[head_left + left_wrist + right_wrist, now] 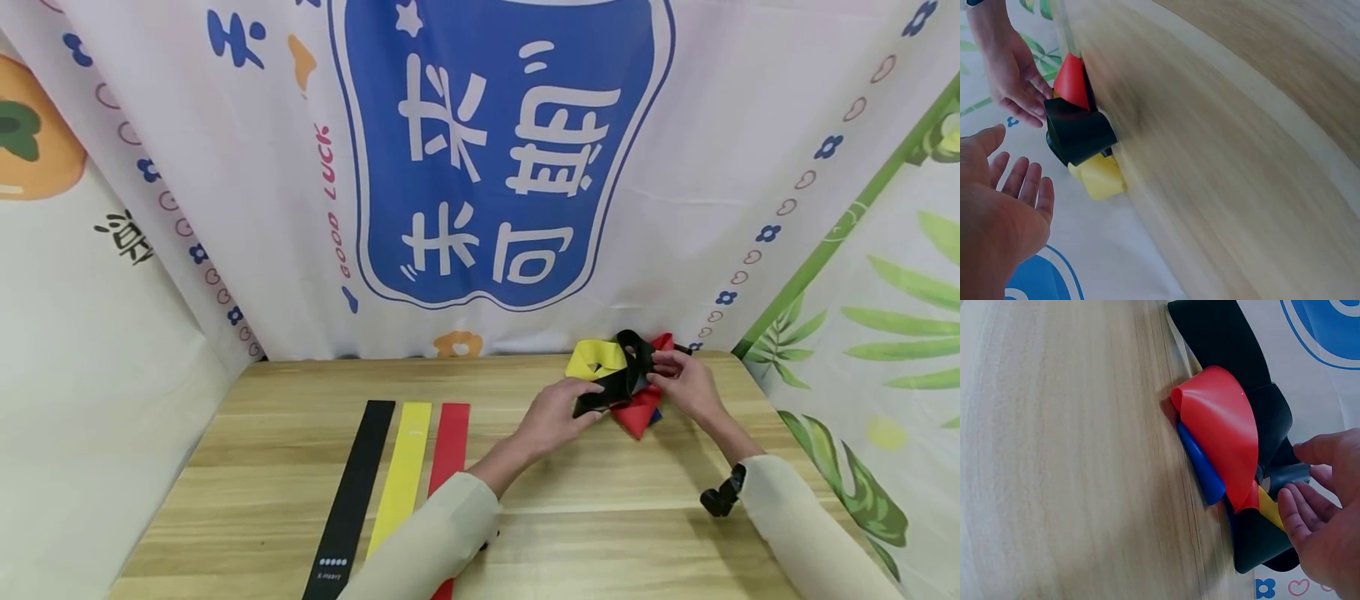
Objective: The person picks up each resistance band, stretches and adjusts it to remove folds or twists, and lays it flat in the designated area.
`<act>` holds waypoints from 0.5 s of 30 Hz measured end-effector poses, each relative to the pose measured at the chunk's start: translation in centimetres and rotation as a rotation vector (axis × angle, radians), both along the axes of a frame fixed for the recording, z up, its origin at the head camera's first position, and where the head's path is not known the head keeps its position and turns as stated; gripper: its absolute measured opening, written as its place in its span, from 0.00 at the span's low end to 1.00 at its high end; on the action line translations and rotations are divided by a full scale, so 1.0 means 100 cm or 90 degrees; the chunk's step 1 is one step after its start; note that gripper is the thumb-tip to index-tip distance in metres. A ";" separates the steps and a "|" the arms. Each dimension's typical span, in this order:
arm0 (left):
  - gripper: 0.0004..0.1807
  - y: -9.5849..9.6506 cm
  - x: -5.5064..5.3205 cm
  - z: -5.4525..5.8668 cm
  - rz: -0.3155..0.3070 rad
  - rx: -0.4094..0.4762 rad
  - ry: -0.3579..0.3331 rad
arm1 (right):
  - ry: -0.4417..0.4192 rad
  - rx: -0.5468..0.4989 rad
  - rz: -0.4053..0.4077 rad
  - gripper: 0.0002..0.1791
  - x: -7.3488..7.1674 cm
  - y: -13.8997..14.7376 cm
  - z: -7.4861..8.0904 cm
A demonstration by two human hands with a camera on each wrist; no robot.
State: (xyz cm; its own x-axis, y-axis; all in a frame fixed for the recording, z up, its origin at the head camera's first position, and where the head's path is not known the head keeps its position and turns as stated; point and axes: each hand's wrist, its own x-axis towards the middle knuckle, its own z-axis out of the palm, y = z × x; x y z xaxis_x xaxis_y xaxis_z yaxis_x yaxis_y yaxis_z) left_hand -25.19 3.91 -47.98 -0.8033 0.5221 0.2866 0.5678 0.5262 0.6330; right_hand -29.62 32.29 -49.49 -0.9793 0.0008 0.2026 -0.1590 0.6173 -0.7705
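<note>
A heap of resistance bands lies at the back right of the table: a black resistance band (pixel 617 388) on top, a red band (pixel 1222 425), a yellow band (pixel 596 357) and a blue band (pixel 1200 465) partly hidden underneath. At the heap's left side is my left hand (pixel 553 414), beside the black band. In the left wrist view this hand (pixel 1007 206) has spread, relaxed fingers with nothing between them. My right hand (pixel 686 385) is at the heap's right side. In the right wrist view its thumb and fingers (pixel 1300 519) pinch a fold of black band.
Flat black (pixel 352 492), yellow (pixel 401 475) and red (pixel 450 442) bands lie side by side on the wooden table (pixel 247 467), left of my left arm. The left sleeve covers part of them. A printed cloth (pixel 480 329) hangs right behind the table's back edge.
</note>
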 end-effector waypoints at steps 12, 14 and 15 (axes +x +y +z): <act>0.22 0.012 -0.006 -0.012 0.002 -0.057 0.026 | -0.019 0.049 -0.048 0.25 -0.002 0.003 -0.009; 0.22 0.014 -0.007 -0.013 0.003 -0.063 0.023 | -0.027 0.051 -0.045 0.26 -0.004 0.003 -0.011; 0.22 0.015 -0.007 -0.014 0.004 -0.065 0.023 | -0.030 0.050 -0.042 0.26 -0.005 0.003 -0.012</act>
State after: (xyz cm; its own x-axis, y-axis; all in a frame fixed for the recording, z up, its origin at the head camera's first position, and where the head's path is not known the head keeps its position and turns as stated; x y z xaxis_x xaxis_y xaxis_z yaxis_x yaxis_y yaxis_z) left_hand -25.89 5.39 -49.36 -0.7966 0.5452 0.2611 0.5860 0.5904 0.5550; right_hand -30.08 32.62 -50.74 -0.9860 0.0522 0.1582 -0.0801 0.6837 -0.7254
